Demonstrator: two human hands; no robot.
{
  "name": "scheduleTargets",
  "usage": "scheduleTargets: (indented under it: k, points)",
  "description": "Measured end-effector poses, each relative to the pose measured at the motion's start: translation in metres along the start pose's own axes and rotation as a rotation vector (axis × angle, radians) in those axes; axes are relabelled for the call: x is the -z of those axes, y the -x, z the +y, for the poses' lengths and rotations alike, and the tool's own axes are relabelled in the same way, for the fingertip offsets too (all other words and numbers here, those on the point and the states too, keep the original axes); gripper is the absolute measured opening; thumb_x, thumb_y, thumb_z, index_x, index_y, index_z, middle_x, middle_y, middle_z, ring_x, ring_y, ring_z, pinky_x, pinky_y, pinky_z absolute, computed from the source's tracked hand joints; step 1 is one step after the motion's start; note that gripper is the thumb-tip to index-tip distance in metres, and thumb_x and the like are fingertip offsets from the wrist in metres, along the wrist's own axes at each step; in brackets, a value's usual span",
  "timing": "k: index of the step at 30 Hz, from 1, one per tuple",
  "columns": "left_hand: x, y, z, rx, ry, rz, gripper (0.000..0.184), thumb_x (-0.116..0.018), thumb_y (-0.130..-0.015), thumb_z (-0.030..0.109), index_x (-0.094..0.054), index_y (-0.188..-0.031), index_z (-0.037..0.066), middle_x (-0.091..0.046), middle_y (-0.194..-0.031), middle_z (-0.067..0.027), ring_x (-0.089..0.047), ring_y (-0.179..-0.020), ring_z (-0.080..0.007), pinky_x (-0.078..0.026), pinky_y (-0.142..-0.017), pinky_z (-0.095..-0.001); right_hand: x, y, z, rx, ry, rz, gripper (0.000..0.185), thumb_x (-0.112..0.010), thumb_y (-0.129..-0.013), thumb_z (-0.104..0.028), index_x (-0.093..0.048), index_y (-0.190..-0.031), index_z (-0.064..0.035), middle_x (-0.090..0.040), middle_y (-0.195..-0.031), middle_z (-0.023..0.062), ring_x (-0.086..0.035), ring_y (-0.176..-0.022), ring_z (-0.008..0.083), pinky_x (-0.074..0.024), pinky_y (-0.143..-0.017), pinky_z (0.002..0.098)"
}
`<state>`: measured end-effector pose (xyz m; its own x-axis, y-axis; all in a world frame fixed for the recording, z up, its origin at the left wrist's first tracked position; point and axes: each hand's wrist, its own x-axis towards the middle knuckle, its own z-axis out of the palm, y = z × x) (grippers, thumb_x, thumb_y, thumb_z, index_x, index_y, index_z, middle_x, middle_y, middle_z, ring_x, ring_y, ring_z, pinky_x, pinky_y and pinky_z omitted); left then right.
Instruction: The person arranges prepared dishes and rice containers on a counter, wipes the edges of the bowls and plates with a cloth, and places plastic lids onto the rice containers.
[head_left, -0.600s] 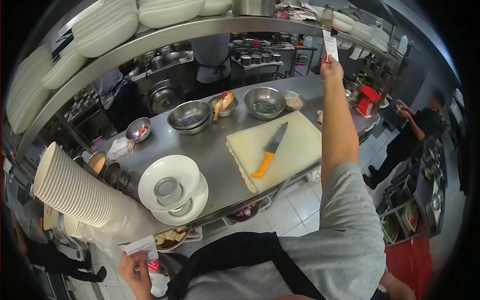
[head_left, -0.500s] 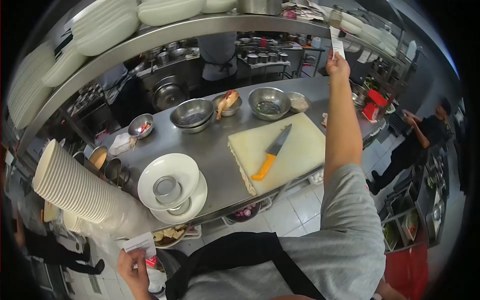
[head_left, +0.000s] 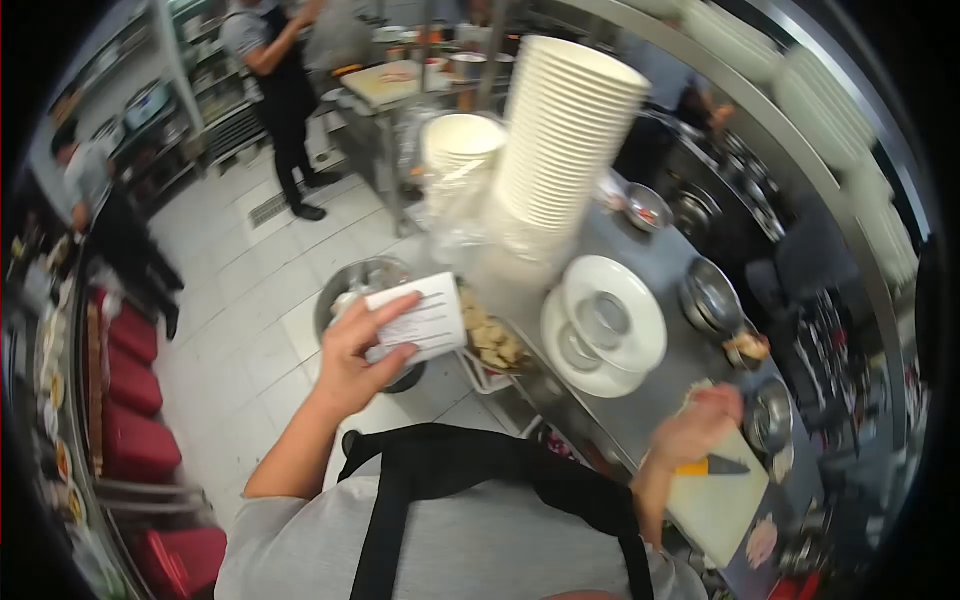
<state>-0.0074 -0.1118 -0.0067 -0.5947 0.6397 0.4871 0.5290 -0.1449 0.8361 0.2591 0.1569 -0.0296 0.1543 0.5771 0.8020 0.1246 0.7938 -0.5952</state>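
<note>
My left hand point(head_left: 362, 352) pinches a small white printed paper slip point(head_left: 430, 320) between thumb and fingers, above a metal bin. Blurred by motion, my right hand point(head_left: 697, 428) is over the near part of the cutting board point(head_left: 722, 515); whether it holds anything is unclear. Beside it on the board lies a knife with an orange handle point(head_left: 692, 467), its dark blade pointing right. Two white plates point(head_left: 640, 350) with small metal pieces on them rest on the steel counter between my hands. Behind them rises a tall stack of white paper bowls point(head_left: 570, 130).
Metal bowls point(head_left: 712, 298) line the counter's far side. Below its edge is a container of pale cut pieces point(head_left: 490, 340). Two people stand at the left, one point(head_left: 275, 110) near another worktable. Red bins point(head_left: 140, 440) line the left side. Plates fill the overhead shelf.
The view has swung left. My right hand has come down from the overhead shelf, where it held a slip, to over the board. My left hand has risen with its slip.
</note>
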Motion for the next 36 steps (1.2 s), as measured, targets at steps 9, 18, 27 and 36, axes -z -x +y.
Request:
scheduleTargets:
  k: [9, 18, 27, 36]
  points:
    - [0.177, 0.083, -0.06, 0.027, -0.16, -0.033, 0.062, -0.071, -0.07, 0.003, -0.049, -0.128, 0.01, -0.055, -0.118, -0.0129, -0.056, -0.1, -0.0243, -0.049, -0.08, -0.0288, -0.227, 0.216, -0.206, -0.462, -1.109, -1.524, 0.018, -0.062, -0.077, 0.004, -0.065, -0.093, -0.0029, -0.06, -0.101, 0.0108, -0.059, -0.095, 0.0189, -0.0479, -0.077, 0.0263]
    - [0.353, 0.118, -0.108, 0.345, -0.308, 0.3, 0.038, -0.068, -0.071, -0.001, -0.059, -0.107, 0.005, -0.062, -0.083, -0.0093, -0.06, -0.073, -0.0176, -0.048, -0.065, -0.0263, -0.379, 0.317, -0.328, 0.234, -0.982, -1.718, 0.027, -0.058, -0.074, 0.006, -0.065, -0.095, -0.0086, -0.063, -0.092, 0.0066, -0.062, -0.081, 0.0231, -0.05, -0.069, 0.0293]
    - [0.499, 0.102, -0.209, 0.445, -0.511, 0.615, 0.02, -0.062, -0.071, -0.007, -0.062, -0.089, 0.002, -0.06, -0.077, -0.0089, -0.058, -0.067, -0.0158, -0.047, -0.059, -0.025, -0.597, 0.325, -0.301, 0.461, -0.595, -1.458, 0.047, -0.049, -0.069, 0.014, -0.062, -0.107, -0.0103, -0.061, -0.101, 0.0099, -0.059, -0.093, 0.0262, -0.048, -0.078, 0.0289]
    - [0.634, 0.224, -0.429, 1.109, -0.632, 0.488, 0.039, -0.065, -0.067, 0.001, -0.056, -0.105, 0.007, -0.061, -0.077, -0.0094, -0.059, -0.063, -0.0198, -0.049, -0.06, -0.0304, -0.821, 0.205, -0.277, 0.458, -0.106, -1.248, 0.048, -0.049, -0.068, 0.007, -0.058, -0.112, -0.0115, -0.061, -0.099, 0.0156, -0.059, -0.092, 0.0348, -0.0476, -0.078, 0.0381]
